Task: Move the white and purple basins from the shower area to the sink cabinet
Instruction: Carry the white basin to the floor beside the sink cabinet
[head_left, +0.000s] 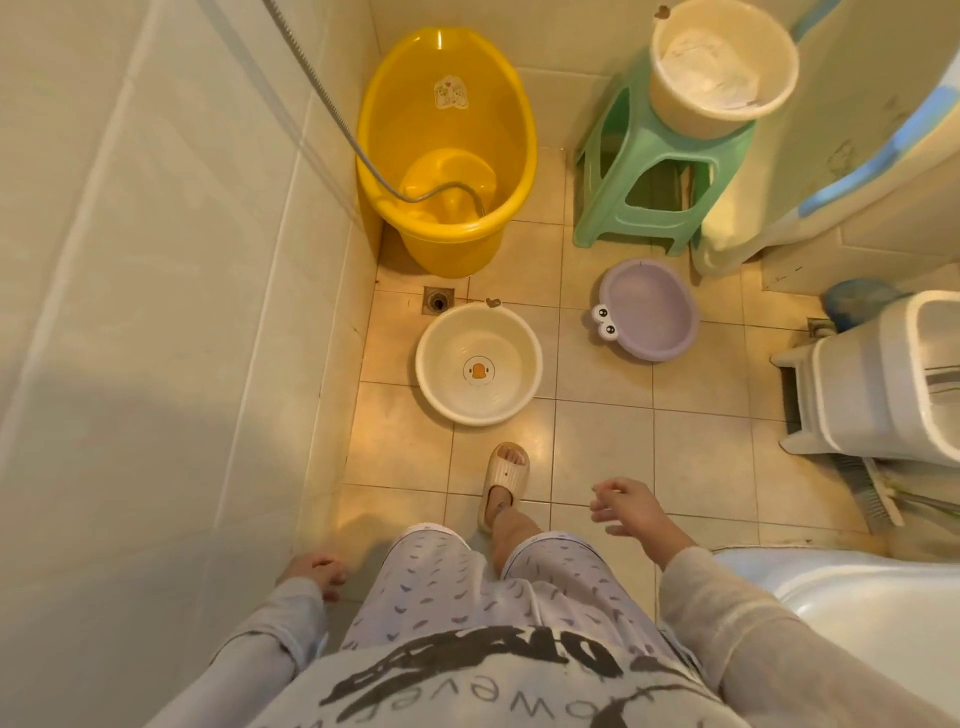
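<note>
Tiled bathroom flooring is filling the view, with the white basin (478, 364) sitting by the floor drain (438, 300) and the purple basin (647, 310) lying to its right, near the green stool (660, 182). Both are resting beyond the hands: the right hand (631, 506), loosely spread and gripping nothing, is hovering nearer to both, while the left hand (317, 569), fingers curled and empty, is hanging low by the left wall.

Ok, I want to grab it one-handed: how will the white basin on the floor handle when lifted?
The white basin looks empty, so probably light. It seems to be rigid plastic with a rolled rim, likely easy to pinch. Glossy surface, possibly wet, so it may be slippery.
</note>
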